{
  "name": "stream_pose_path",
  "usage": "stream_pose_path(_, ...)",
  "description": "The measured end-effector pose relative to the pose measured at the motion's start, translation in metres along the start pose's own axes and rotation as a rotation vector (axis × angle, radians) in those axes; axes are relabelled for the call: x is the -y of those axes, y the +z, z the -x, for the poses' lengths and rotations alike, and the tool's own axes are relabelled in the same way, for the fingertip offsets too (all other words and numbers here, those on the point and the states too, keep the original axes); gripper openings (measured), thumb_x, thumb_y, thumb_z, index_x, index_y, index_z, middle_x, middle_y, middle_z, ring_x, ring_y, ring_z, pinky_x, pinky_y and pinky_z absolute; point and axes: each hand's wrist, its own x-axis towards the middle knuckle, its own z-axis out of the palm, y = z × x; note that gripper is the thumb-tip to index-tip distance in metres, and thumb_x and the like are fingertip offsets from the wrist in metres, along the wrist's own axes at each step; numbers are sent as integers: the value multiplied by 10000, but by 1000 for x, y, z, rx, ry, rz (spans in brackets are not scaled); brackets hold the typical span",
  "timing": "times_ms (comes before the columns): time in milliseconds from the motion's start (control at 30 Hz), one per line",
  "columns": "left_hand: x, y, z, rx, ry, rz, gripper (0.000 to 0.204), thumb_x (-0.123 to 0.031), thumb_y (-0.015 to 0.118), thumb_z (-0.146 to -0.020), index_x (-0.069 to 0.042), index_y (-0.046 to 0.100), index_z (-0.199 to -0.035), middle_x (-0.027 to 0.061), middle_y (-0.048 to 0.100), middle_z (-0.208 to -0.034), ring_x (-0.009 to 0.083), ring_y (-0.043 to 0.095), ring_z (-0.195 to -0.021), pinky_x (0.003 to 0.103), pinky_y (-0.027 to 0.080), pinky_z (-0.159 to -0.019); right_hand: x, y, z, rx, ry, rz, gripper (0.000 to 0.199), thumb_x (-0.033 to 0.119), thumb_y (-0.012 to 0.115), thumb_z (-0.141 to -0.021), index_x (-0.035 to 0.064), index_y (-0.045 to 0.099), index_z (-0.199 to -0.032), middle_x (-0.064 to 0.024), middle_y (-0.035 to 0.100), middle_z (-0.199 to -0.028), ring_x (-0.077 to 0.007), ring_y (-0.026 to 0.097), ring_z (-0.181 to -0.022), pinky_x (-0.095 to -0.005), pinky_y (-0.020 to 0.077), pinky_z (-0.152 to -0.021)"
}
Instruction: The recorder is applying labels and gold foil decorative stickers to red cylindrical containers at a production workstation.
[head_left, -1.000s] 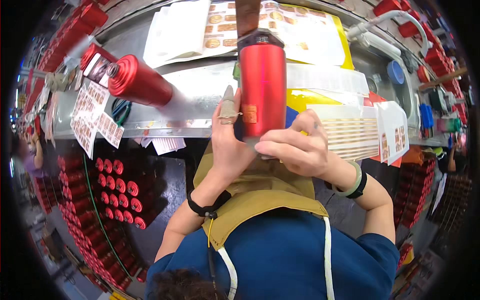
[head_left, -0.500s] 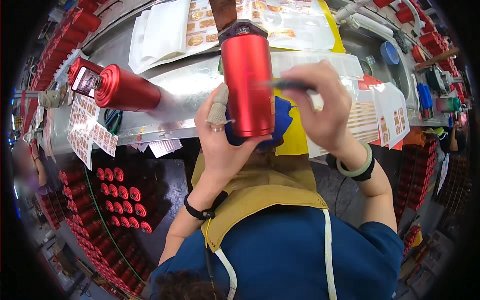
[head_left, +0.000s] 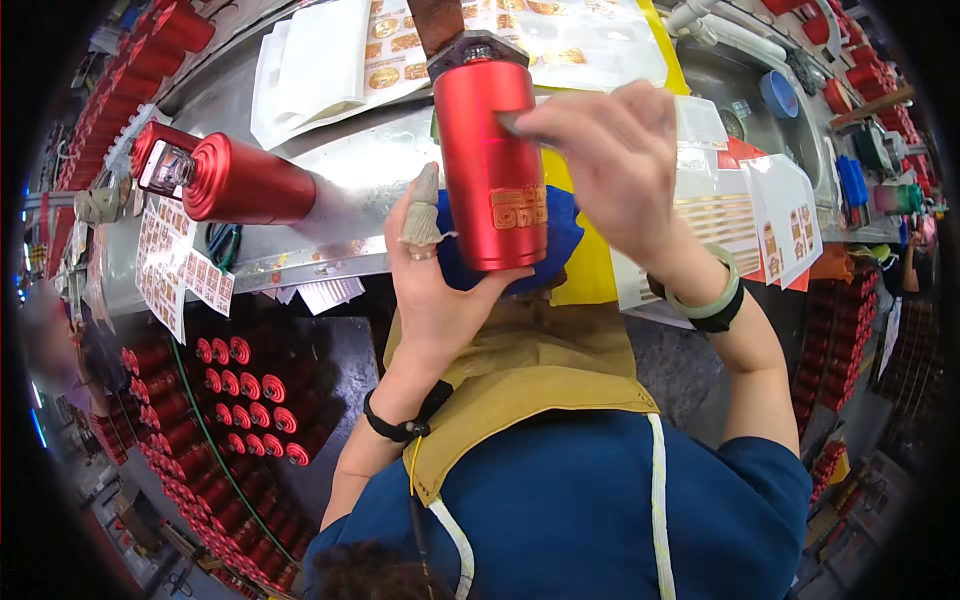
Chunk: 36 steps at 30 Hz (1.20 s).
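Observation:
A red metal cylinder (head_left: 488,150) with a gold decal (head_left: 518,208) near its lower end is set against a dark angular metal fixture (head_left: 478,52). My left hand (head_left: 432,290) cradles its lower end, fingers along the left side and thumb beneath. Cloth finger covers (head_left: 422,215) wrap a finger of that hand. My right hand (head_left: 625,165) is closed, slightly blurred, at the cylinder's upper right. From its fingers a dark tool (head_left: 510,123) pokes out, its tip at the red surface; most of it is hidden. Behind the cylinder lies a blue cloth-like thing (head_left: 562,235).
Another red cylinder (head_left: 255,180) lies at the left beside a phone (head_left: 165,168) and scissors (head_left: 222,243). Decal sheets (head_left: 405,50) cover the bench's back, and striped strips (head_left: 715,235) lie right. A sink (head_left: 735,85) holds a blue cup (head_left: 778,97). Many red cylinders (head_left: 250,385) stand below left.
My right hand has moved up and left along the cylinder, with the dark tool now mostly hidden in it. The gold decal has come into view on the cylinder's front.

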Motion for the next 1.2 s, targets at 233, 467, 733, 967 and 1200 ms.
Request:
stream_pose_path(233,8,2,-1,-50,-1,113,853,-113,915,-735,26,509,-1473,198,627,-1383,344,621,-1254,414,479,-1056,5,6,6,47,79,-235,162,92,741,-801,159,719,-947,7,714,-850,-206,619,-725,-338,461,-738)
stream_pose_path(467,8,1,1,-44,-8,107,853,-109,915,-742,36,507,-1477,208,627,-1396,349,629,-1244,416,494,-1053,24,-9,-1,181,-135,-415,170,67,763,-801,134,775,-956,-23,743,-899,-210,609,-763,-353,460,-729)
stream_pose_path(733,-10,-6,-3,63,101,-134,885,-153,949,-670,-92,583,-1474,232,425,-1560,410,478,-1384,475,424,-1127,-40,-1,1,-165,88,-107,181,64,788,-815,85,747,-991,-53,732,-883,-273,662,-783,-365,505,-757)
stream_pose_path(967,-13,13,-2,-82,296,-312,643,-29,844,-686,-188,738,-1300,383,506,-1451,499,620,-1199,495,566,-982,-26,-17,5,-71,330,-202,200,-11,783,-819,42,729,-1004,-99,729,-917,-280,680,-836,-350,526,-771)
stream_pose_path(1200,16,18,14,-213,201,35,618,-49,886,-693,26,694,-1275,311,601,-1387,468,655,-1210,444,571,-1014,-16,-4,27,90,207,-138,247,-97,757,-786,20,724,-1000,-105,730,-943,-277,667,-861,-393,496,-797)
